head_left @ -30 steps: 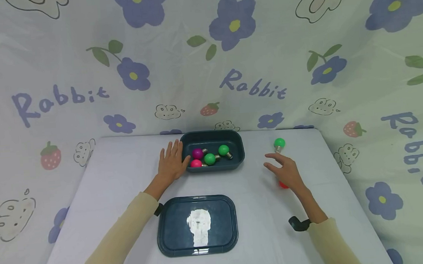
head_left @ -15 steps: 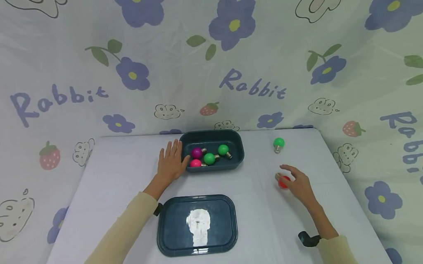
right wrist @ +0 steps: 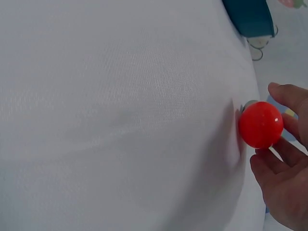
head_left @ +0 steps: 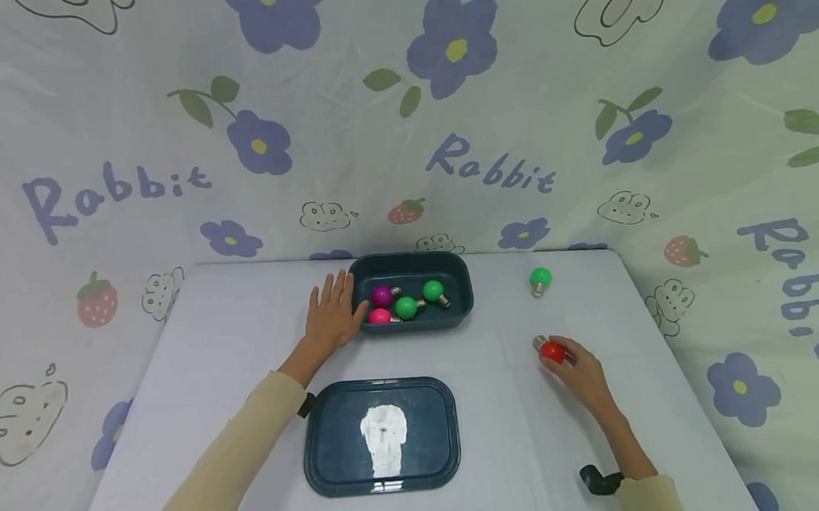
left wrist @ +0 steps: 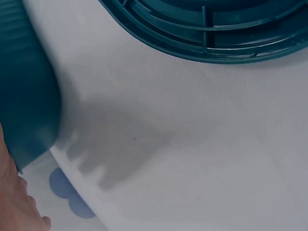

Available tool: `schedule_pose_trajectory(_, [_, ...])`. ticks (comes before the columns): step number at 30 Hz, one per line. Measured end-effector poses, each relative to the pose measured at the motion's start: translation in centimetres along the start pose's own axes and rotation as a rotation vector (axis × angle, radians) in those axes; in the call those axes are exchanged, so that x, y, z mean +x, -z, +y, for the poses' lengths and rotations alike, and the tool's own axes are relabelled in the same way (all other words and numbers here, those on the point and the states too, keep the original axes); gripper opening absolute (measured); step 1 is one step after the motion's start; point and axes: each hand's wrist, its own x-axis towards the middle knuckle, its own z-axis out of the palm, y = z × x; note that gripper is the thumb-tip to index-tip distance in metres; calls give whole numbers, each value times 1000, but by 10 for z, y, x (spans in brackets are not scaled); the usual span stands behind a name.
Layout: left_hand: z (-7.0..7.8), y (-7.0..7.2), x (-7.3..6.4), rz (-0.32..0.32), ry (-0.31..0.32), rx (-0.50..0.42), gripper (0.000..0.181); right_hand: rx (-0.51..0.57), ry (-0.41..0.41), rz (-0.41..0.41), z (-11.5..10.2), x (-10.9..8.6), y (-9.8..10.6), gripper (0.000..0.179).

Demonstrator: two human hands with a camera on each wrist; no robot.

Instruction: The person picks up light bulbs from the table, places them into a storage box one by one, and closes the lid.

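In the head view my right hand (head_left: 581, 374) has its fingers and thumb round a red light bulb (head_left: 552, 352) on the right of the table. The bulb's metal base (head_left: 541, 342) points away to the upper left. Up close in the right wrist view, fingers (right wrist: 288, 153) curve behind the red globe (right wrist: 260, 125). My left hand (head_left: 329, 316) lies with straight, spread fingers against the left end of a dark teal box (head_left: 415, 326). Inside the box are two green bulbs (head_left: 433, 290), a purple bulb (head_left: 381, 296) and a pink bulb (head_left: 380, 316).
A dark teal lid (head_left: 423, 423) lies flat in front of the box, nearer the person. Another green bulb (head_left: 541, 277) rests at the back right of the white table (head_left: 511, 440). Behind hangs a cloth (head_left: 341, 116) printed with flowers.
My right hand has drawn back from near the far green bulb and come toward the red bulb, its fingers closing round it. The left hand has stayed at the box.
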Motion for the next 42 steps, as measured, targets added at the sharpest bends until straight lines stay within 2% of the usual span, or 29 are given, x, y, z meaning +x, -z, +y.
schedule_pose_trajectory(14, [0,-1,1,-9,-1,13,75,12,-14,-13,3,-3,0,54])
schedule_pose_trajectory(28, [2,3,-1,-15,0,11,74,24,13,24,2,-2,-1,53])
schedule_pose_trajectory(33, [1,2,-2,3,-7,9,74,30,63,37,-7,0,1,52])
schedule_pose_trajectory(42, [1,1,-2,37,-18,-6,73,8,229,86,-29,8,2,51])
